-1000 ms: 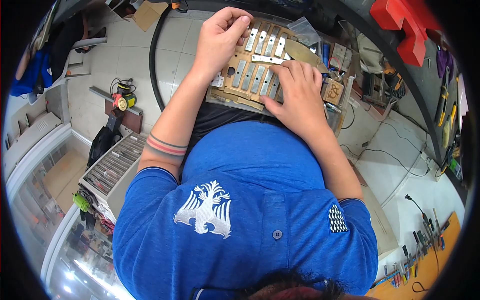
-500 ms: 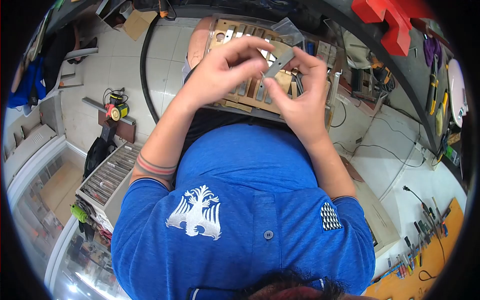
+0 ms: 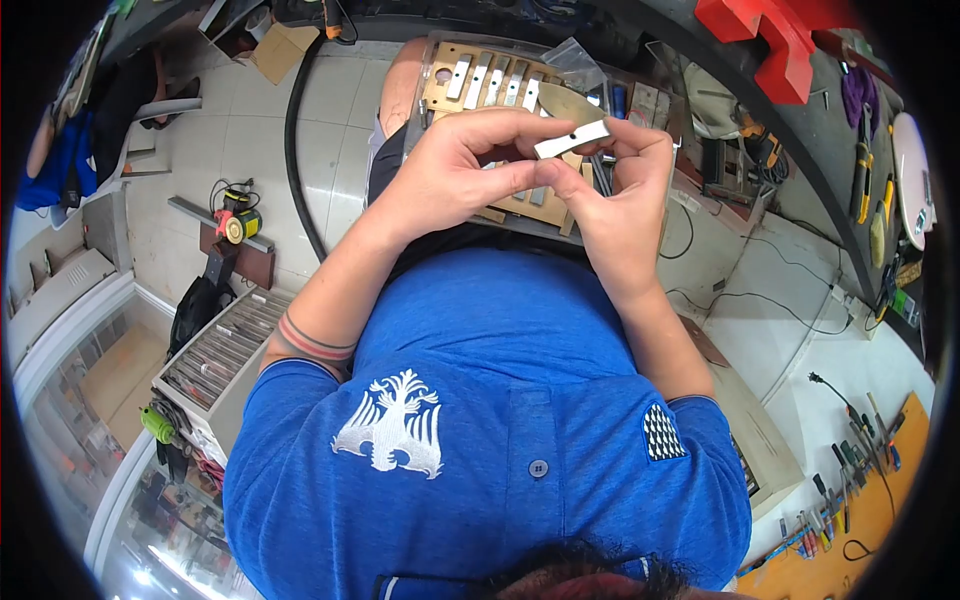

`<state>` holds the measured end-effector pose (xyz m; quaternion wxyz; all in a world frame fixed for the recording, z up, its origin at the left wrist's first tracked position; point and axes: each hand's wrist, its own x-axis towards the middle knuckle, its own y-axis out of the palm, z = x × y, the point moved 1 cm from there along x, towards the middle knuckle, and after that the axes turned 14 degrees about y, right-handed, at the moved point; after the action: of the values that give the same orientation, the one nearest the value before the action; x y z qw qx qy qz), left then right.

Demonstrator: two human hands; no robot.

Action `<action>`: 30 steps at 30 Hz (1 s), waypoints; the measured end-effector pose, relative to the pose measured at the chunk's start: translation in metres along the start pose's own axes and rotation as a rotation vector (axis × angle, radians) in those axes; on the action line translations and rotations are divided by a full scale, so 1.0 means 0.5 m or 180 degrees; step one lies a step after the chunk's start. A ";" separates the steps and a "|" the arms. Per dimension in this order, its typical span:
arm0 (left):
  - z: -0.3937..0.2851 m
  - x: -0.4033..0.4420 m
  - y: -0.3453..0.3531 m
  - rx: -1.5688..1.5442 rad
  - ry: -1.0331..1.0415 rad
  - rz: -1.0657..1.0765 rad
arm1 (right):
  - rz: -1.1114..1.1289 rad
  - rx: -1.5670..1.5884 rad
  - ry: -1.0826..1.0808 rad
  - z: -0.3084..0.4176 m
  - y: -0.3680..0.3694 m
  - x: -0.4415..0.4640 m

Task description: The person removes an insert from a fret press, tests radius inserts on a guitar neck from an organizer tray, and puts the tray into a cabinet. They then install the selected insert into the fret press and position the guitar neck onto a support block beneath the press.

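Note:
A small bright metal bar (image 3: 572, 139) with a dark hole is held up between both hands above the wooden board. My left hand (image 3: 470, 165) pinches the bar's left end between thumb and fingers. My right hand (image 3: 622, 185) grips its right end with thumb and fingertips. Below and behind them lies the tan wooden board (image 3: 442, 93), with several metal bars (image 3: 496, 80) standing side by side in its upper row. The lower row is mostly hidden by my hands. A tan curved piece (image 3: 568, 104) lies at the board's right.
A clear plastic bag (image 3: 577, 66) lies behind the board. A black hose (image 3: 297, 130) runs over the tiled floor at left, near a drawer of metal strips (image 3: 225, 345). Hand tools (image 3: 845, 480) lie at the lower right.
The bar was lifted off the board between the first two frames. Since then it has turned from a steep slant to a flatter one, bright side showing, and my left hand has closed on it.

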<state>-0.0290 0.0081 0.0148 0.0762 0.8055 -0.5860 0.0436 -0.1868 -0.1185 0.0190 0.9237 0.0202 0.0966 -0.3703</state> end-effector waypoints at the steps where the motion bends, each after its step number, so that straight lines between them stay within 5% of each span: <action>1: 0.002 -0.002 0.001 -0.0153 -0.0058 -0.0061 | 0.0048 0.0119 0.0025 0.000 -0.002 -0.001; 11: 0.012 -0.017 -0.028 -0.2020 -0.0332 -0.0104 | 0.0698 0.0693 0.0112 0.013 -0.034 0.016; 14: -0.006 -0.010 -0.055 -0.1856 -0.0393 0.0067 | 0.0883 0.0084 -0.0565 0.022 -0.035 0.050; 19: -0.045 -0.008 -0.059 -0.2871 -0.0433 -0.0338 | 0.0954 -0.0332 -0.0706 0.082 0.000 0.097; 23: -0.046 -0.011 -0.081 -0.2446 -0.0067 -0.0501 | 0.1043 -0.1215 -0.1025 0.122 0.017 0.143; 26: -0.038 -0.014 -0.148 -0.1537 0.0189 -0.0856 | -0.0157 -0.2890 -0.2185 0.216 0.013 0.201; 28: -0.050 -0.008 -0.215 -0.1408 0.0325 -0.1724 | -0.1102 -0.3665 -0.2351 0.209 -0.011 0.269; 30: -0.069 -0.002 -0.326 -0.1196 0.0301 -0.2173 | -0.0936 -0.3829 -0.2119 0.225 -0.020 0.308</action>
<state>0.1262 0.0643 0.0367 0.2594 0.9233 -0.2779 -0.0552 -0.0665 -0.2430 0.1000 0.6954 -0.6219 -0.0015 -0.3601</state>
